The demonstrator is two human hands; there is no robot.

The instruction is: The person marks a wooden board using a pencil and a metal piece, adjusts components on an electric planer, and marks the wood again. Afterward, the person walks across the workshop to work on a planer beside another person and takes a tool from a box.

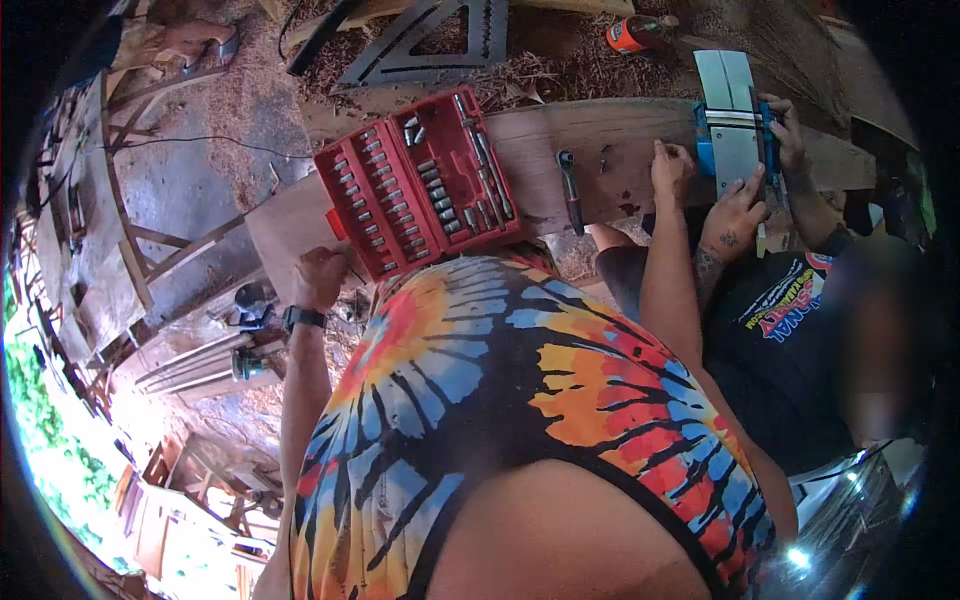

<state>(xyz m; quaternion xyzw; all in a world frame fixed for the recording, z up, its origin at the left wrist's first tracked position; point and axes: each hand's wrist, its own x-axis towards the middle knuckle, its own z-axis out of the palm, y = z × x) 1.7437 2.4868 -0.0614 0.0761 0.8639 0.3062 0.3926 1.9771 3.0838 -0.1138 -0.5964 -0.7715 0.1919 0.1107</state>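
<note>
My left hand [320, 278] rests on the wooden board [540, 140] beside the red socket set case [400, 185], fingers curled in; whatever they may hold is hidden. The case lies open, with several sockets and bits in its slots. My right hand [672, 175] is over the board with thumb and fingers pinched together; anything between them is too small to make out. A ratchet wrench [570, 192] lies between the case and that hand, near small dark pieces [604, 160]. Just right of it, a blue electric planer [735, 125] sits with its metal sole showing.
A co-worker in a dark shirt [790, 330] is close on my right, with a tattooed hand [733, 220] and another hand [788, 135] on the planer. Beyond the board are a metal triangle square [430, 45], an orange container [630, 35] and wood shavings. Timber stands at left.
</note>
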